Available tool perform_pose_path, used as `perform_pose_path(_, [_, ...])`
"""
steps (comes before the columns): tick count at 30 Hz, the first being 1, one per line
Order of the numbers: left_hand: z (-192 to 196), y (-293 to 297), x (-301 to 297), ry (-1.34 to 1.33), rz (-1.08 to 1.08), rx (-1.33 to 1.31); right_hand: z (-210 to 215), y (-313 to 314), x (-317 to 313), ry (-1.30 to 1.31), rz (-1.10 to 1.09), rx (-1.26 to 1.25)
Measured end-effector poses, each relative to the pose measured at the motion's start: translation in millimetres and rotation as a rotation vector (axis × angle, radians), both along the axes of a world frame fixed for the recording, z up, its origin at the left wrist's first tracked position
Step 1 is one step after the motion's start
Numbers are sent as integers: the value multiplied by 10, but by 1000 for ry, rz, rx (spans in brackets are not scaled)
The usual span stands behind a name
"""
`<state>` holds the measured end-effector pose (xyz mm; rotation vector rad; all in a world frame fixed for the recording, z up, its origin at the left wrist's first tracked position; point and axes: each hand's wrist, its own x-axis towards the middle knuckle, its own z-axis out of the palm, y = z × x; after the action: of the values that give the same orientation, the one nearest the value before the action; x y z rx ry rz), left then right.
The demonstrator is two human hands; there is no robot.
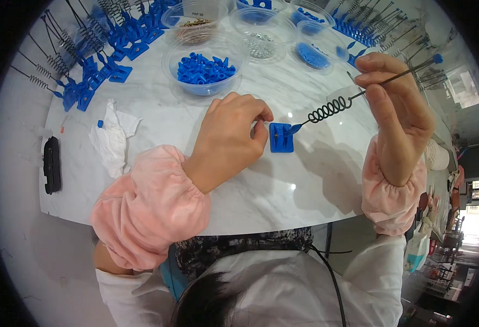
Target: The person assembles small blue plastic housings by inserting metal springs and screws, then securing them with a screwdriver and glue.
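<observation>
My right hand (400, 111), raised at the right, pinches a thin black rod with a coiled spring (329, 110) between thumb and fingers. A small blue cap (437, 58) sits on the rod's upper end. At its lower end a blue pointed tip meets a small blue plastic base (280, 143) with a tiny brass-coloured piece in it. My left hand (228, 136) is beside the base's left edge, thumb and forefinger pressed together; anything between them is too small or hidden to name.
A round tub of blue plastic parts (205, 71) stands beyond my left hand. Behind it are tubs of brass-coloured pins (194, 30), silver bits (261, 46) and blue pieces (312, 55). Spring assemblies (122, 41) crowd both far sides. A crumpled tissue (111, 143) and black case (52, 165) lie left.
</observation>
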<state>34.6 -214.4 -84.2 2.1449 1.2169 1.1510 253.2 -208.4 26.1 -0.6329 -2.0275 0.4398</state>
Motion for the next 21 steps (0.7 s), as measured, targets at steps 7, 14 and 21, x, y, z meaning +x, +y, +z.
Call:
perform_pose_path(7, [-1,-6,-13,-14,-7,-24,173,-43,345,-41,-159,44])
perform_pose_path(14, [0,16,-1,-7,-9,-19,558,-113,1073,-16,-311,11])
perform_pose_path(21, [112,-41,38,18,2,-72,811,-111,1767,-33,-459,4])
